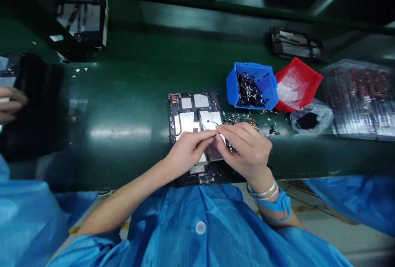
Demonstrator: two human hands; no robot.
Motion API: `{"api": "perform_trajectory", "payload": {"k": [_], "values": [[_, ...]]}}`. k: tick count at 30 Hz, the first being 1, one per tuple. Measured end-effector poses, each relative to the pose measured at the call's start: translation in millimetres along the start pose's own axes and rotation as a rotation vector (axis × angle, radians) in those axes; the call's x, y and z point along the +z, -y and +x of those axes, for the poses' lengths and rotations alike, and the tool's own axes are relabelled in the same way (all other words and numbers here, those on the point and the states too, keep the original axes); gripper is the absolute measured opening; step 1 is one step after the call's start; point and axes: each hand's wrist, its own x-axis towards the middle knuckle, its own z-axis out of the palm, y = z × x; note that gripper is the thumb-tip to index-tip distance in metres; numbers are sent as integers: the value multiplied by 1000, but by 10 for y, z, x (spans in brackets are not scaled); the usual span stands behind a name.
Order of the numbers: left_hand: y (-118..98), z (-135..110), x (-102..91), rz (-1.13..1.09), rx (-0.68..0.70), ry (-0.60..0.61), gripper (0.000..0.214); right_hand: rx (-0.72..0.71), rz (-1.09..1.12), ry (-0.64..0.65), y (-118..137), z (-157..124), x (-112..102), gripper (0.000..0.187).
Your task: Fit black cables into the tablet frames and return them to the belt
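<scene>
A tablet's metal back housing [194, 112] lies flat on the green belt, with silver foil panels and a black frame. Above it my left hand [188, 152] and my right hand [247, 149] meet, their fingertips pinching a thin black cable [212, 122]. The cable's far end curves over the foil. A small dark part with gold specks [231, 147] shows under my right fingers, but its shape is partly hidden. My hands cover the lower middle of the housing. A scatter of tiny cable parts [242, 121] lies just beyond my right hand.
A blue bin of black cables [251, 86], a red bin [298, 84], a plastic bag [311, 119] and a clear tray [358, 98] stand to the right. A co-worker's hand [10, 102] rests by a black panel [37, 102] at left. Other housings [80, 20] lie farther along the belts.
</scene>
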Motion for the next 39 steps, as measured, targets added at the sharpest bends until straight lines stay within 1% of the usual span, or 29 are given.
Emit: {"api": "perform_trajectory", "payload": {"k": [3, 6, 8, 9, 10, 11, 14, 16, 19, 21, 24, 25, 27, 29, 31, 32, 34, 36, 38, 39], "values": [[12, 4, 1, -127, -107, 33, 24, 52, -59, 6, -141, -3, -75, 14], [20, 15, 2, -276, -202, 30, 24, 209, -236, -24, -309, -13, -160, 16], [25, 22, 6, -355, -245, 19, 26, 296, -294, -47, -341, -16, -183, 22], [28, 25, 9, -379, -258, 8, 26, 304, -276, -56, -320, -16, -179, 25], [32, 28, 11, -393, -264, -7, 26, 280, -230, -57, -275, -14, -163, 27], [37, 30, 13, -404, -262, -18, 25, 227, -170, -45, -214, -10, -138, 27], [64, 38, 15, -427, -217, -25, 20, 23, -15, 17, -14, 1, -25, 20], [84, 43, 16, -438, -185, -11, 18, -26, 19, 45, 65, 5, 47, 15], [99, 46, 21, -420, -162, 8, 22, -4, 0, 66, 88, 6, 102, 14], [91, 41, 26, -341, -140, 8, 25, -4, -25, 74, 78, 8, 101, 13], [63, 27, 26, -214, -121, 5, 23, -2, -34, 92, 50, 10, 60, 15], [52, 21, 22, -221, -131, 10, 23, 12, -42, 97, 29, 9, 37, 15], [37, 9, 8, -315, -178, 17, 22, 66, -108, 82, -32, 2, -20, 17], [31, -1, -9, -438, -228, 18, 22, 145, -223, 41, -107, -5, -78, 22], [35, -5, -21, -510, -260, 25, 22, 170, -277, 7, -161, -7, -118, 27], [40, -4, -21, -524, -270, 35, 21, 147, -265, 11, -173, -5, -126, 30], [44, 8, -9, -524, -273, 68, 17, 45, -199, 59, -169, 6, -117, 31], [26, 19, 6, -505, -264, 113, 15, -59, -145, 139, -141, 26, -86, 25], [-27, 4, -10, -469, -244, 160, 14, -94, -106, 186, -107, 50, -53, 16], [-63, -24, -41, -427, -220, 175, 13, -73, -88, 183, -88, 62, -40, 14]]}}
